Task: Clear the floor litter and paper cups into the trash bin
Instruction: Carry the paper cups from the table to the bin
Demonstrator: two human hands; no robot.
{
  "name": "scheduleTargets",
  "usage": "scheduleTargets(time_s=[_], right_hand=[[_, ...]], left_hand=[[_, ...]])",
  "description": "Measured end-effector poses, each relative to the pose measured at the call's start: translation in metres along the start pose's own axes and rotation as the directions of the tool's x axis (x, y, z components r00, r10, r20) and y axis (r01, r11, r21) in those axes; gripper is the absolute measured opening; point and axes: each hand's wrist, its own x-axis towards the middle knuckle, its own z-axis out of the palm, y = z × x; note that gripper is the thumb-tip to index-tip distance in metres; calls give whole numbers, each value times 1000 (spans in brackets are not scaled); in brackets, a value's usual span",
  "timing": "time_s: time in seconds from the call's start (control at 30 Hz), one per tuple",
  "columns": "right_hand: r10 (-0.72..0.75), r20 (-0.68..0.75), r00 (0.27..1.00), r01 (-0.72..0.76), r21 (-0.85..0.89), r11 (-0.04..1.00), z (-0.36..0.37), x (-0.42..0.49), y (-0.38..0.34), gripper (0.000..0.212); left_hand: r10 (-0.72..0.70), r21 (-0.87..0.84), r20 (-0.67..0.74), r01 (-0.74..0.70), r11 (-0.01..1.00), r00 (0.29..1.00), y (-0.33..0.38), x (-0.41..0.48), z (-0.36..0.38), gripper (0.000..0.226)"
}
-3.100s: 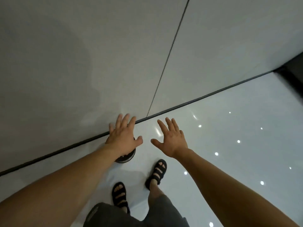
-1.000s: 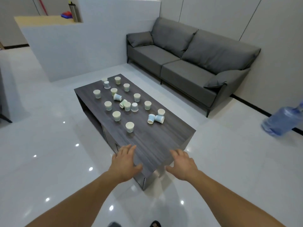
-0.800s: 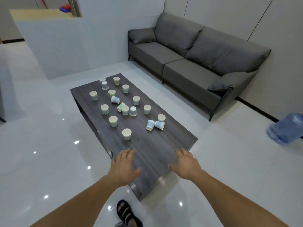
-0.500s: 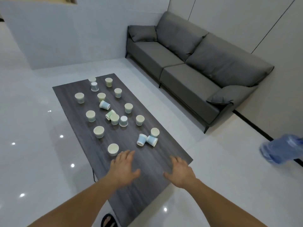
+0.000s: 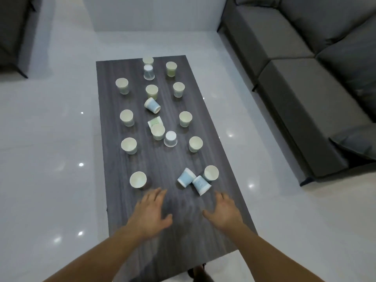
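Table [image 5: 116, 165] — paper cups [image 5: 129, 145] mostly upright, some toppled; left hand [image 5: 151, 216], right hand [image 5: 224, 212] splayed, empty.

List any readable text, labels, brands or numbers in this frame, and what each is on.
No text can be read in this frame.
Tipped blue cup at the near end of the table: faint print on its side, too blurred to read.
Other cups: no lettering can be made out.
Table and sofa: no label, brand or number visible.
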Motion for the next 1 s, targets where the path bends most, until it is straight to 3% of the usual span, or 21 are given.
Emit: scheduleTargets(time_s=[0.23,0.53,0.63,0.73,0.87,1.0], right_hand=[[-119,-8,993,119,-23,993,37,99,38,80],[-147,-56,988,138,-142,980,91,158,37,64],[-154,-17,988,153,-36,988,94,150,37,59],[-200,135,971,193,59,979,88,129,37,62],[-383,308,871,309,265,914,67,108,35,60],[-405,407,819,221,427,877,51,114,24,72]], left_hand=[[-66,-95,13,67,993,998,41,70,91,79],[-138,-163,2,137,977,990,13,100,152,80],[-105,-160,-26,99,982,994,14,101,154,81],[-2,-83,-70,-4,997,998,18,97,150,84],[118,6,0,-118,993,993,20,89,145,91],[85,-80,-45,-89,993,995,14,81,144,73]])
